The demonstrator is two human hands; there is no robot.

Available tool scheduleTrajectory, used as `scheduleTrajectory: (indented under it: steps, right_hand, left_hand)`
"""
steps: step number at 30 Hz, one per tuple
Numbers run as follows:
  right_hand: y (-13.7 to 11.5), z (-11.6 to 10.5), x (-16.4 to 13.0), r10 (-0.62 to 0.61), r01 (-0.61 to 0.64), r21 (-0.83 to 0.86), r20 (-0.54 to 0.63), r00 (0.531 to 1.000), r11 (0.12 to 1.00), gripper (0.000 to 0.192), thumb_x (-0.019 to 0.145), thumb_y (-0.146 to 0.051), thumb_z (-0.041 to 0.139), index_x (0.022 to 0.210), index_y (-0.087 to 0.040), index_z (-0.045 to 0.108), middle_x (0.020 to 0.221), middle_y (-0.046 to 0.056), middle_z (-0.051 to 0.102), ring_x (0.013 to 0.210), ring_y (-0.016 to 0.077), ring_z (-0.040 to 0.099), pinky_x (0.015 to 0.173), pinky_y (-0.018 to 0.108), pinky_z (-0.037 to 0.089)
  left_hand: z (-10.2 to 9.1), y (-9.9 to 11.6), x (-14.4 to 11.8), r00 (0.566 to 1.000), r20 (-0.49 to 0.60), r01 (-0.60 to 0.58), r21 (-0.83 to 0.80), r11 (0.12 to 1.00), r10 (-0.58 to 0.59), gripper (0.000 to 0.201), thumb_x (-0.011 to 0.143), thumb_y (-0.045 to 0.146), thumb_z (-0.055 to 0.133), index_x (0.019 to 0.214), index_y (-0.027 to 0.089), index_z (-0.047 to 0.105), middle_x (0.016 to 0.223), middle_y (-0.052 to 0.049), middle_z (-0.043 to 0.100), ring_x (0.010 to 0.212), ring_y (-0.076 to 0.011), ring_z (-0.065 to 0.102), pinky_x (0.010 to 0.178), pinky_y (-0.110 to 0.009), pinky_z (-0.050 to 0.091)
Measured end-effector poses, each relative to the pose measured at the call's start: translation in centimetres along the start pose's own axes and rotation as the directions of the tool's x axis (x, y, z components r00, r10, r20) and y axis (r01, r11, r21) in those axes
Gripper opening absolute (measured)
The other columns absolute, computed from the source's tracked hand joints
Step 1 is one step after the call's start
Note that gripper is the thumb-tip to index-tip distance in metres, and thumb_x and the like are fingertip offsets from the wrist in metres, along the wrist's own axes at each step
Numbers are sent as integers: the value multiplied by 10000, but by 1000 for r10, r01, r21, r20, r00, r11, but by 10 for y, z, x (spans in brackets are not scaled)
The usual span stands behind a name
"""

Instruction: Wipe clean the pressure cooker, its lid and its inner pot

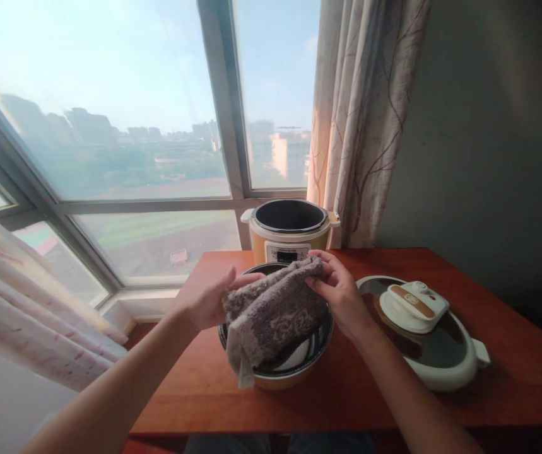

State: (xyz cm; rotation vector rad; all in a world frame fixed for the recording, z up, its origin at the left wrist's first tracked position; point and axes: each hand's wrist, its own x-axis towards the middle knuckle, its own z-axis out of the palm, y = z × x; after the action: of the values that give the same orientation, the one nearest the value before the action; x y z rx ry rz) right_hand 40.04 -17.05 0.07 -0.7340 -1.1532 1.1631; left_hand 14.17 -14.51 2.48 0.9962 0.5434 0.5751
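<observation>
While both grip it, the grey patterned terry towel (271,312) looks soft, light, floppy: left hand (209,301) closed on one end, right hand (339,293) pinching the other, over the dark round inner pot (299,369).

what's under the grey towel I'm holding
Under the grey towel, held by the left hand and right hand, sits a dark-lined pot. Something white shows inside; the rest is covered.

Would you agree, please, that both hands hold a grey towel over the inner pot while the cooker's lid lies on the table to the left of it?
Not quite: the head view shows the lid lying to the right of the inner pot, not the left. The rest stands: the left hand and right hand hold the grey towel over it, on the table.
</observation>
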Motion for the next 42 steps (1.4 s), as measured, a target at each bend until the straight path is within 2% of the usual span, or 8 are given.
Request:
scheduleTrajectory:
  steps: [5, 12, 18, 25, 29, 33, 36, 42]
  right_hand:
    - [-2, 6, 3, -4, 11, -71, 96, 995, 997, 529, 755, -285, 776, 1242, -269, 570, 1011, 14, 695, 970, 214, 643, 896, 352, 468]
    - [-8, 6, 19, -42, 63, -170, 123, 991, 983, 552, 708, -299, 799, 1218, -249, 594, 984, 20, 712, 926, 218, 665, 863, 362, 491]
    - [-1, 7, 25, -78, 91, -225, 68, 995, 970, 517, 699, -296, 797, 1181, -231, 621, 946, 19, 708, 860, 204, 664, 803, 343, 515]
    - [24, -21, 11, -55, 55, -432, 13, 998, 900, 402, 795, -384, 704, 1156, -217, 648, 1094, 76, 702, 1030, 238, 647, 951, 407, 486]
    - [37, -52, -10, -101, -46, -544, -237, 966, 838, 396, 779, -454, 681, 1080, -197, 670, 984, 86, 701, 919, 256, 651, 855, 418, 511]
    - [40, -55, -37, 78, -211, -571, -248, 966, 794, 461, 831, -520, 596, 1154, -196, 655, 713, 29, 684, 657, 238, 625, 691, 395, 495]
    - [43, -44, -48, 167, -276, -488, -254, 953, 828, 527, 848, -553, 564, 1229, -197, 633, 794, 59, 730, 682, 268, 657, 672, 402, 499]
    - [56, -34, -52, 72, -180, -346, -304, 950, 921, 492, 859, -518, 590, 1240, -210, 646, 1257, 110, 671, 1195, 322, 592, 1049, 479, 423]
  left_hand:
    - [23, 12, 23, 986, -38, 169, 172, 971, -165, 714, 672, 594, 787, 1240, 189, 636, 1215, -88, 696, 1116, -266, 638, 928, -311, 478]
    - [35, 29, 52, 977, 10, 194, 365, 911, -212, 719, 560, 538, 869, 1148, 175, 669, 1106, -102, 721, 1056, -290, 660, 892, -352, 519]
    - [50, 16, 60, 1000, -16, 5, 627, 779, 6, 470, 646, 263, 822, 1088, 160, 704, 1016, -49, 721, 1029, -253, 646, 906, -314, 493]
    - [40, -5, 49, 932, -316, 288, 349, 892, -178, 316, 654, 241, 760, 959, 171, 716, 899, -67, 749, 876, -276, 694, 802, -371, 532]
    - [37, -12, 44, 917, -342, 256, 108, 961, -206, 426, 602, 205, 795, 1014, 166, 695, 928, -87, 755, 880, -287, 709, 824, -402, 545]
    - [55, -31, 51, 894, -412, 202, 22, 979, -175, 368, 629, 254, 784, 964, 141, 684, 852, -95, 742, 796, -260, 706, 813, -390, 538]
    - [79, -50, 62, 903, -400, 178, 15, 984, -157, 270, 665, 262, 730, 901, 144, 676, 776, -73, 718, 735, -235, 682, 792, -365, 523]
    - [100, -71, 89, 904, -417, 236, 293, 927, -98, 140, 629, 133, 603, 757, 157, 654, 664, -31, 627, 653, -207, 585, 663, -308, 450]
